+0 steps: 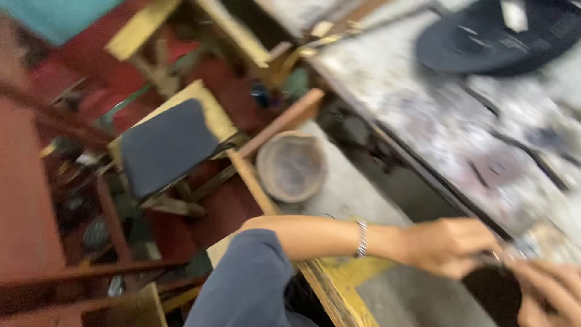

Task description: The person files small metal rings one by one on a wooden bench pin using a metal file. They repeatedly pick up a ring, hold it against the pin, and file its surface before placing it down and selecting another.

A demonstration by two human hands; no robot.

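whole view motion-blurred; right hand (pixel 548 290) cut by frame edge; dark object (pixel 493 290) in grip unidentifiable.

A grey, paint-spattered stone desk (pixel 423 115) runs along the right side. On its far end lies a flat round black disc (pixel 484 42). Beside the desk, on the concrete floor, stands a round shallow clay-coloured bowl (pixel 292 166). To the left of it is a wooden stool with a dark blue cushioned seat (pixel 166 145), standing on a red floor (pixel 24 200). A long brown wooden slat (pixel 281 123) lies between the stool and the bowl.
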